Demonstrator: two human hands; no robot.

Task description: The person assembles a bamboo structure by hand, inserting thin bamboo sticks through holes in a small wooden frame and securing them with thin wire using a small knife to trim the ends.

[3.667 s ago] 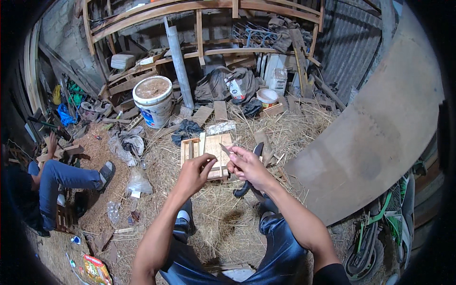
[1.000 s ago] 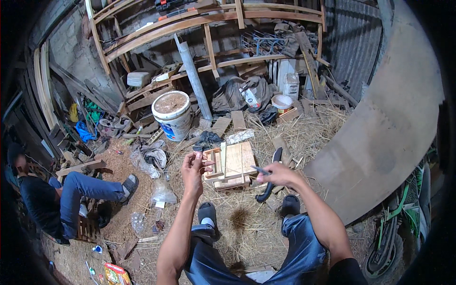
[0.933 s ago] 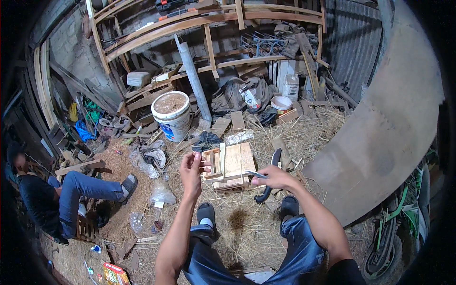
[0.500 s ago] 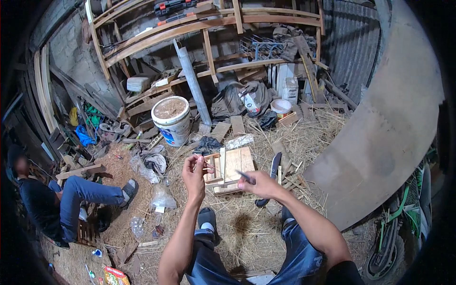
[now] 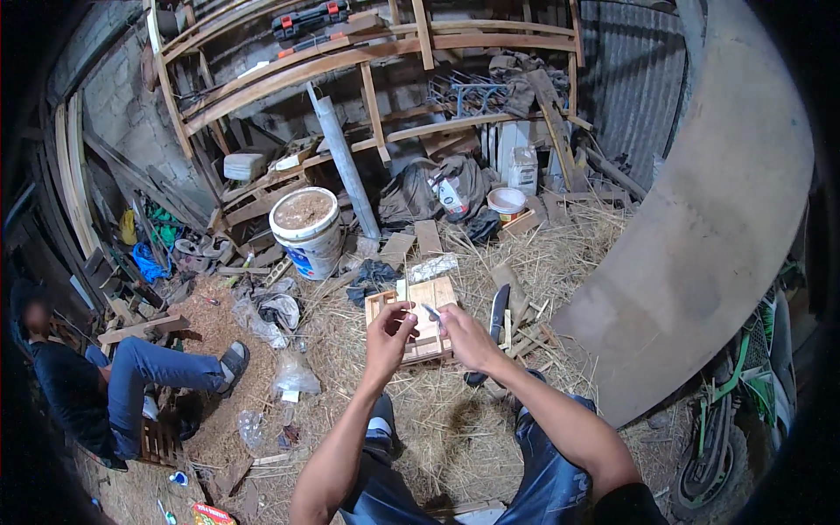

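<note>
My left hand (image 5: pixel 390 332) is raised over the near left part of a low wooden box (image 5: pixel 434 290), thumb and fingers pinched together. Whatever they hold is too small to make out. To its right, my right hand (image 5: pixel 468 338) grips a small knife (image 5: pixel 430 311), whose short dark blade points up and left toward my left hand. The two hands are close but apart. Beside the box, on the right, lies a large knife (image 5: pixel 500 313) with a broad dark blade and a black handle.
Straw and wood scraps (image 5: pixel 525 328) litter the ground. A white bucket of sawdust (image 5: pixel 306 234) stands beyond the box. On the left sits another person (image 5: pixel 79 385). A large curved sheet (image 5: pixel 691 245) leans at the right, near a green motorcycle (image 5: pixel 744 376).
My right hand has moved in toward my left, bringing the small knife's blade closer. My left hand has shifted slightly right, and the view has tilted a little.
</note>
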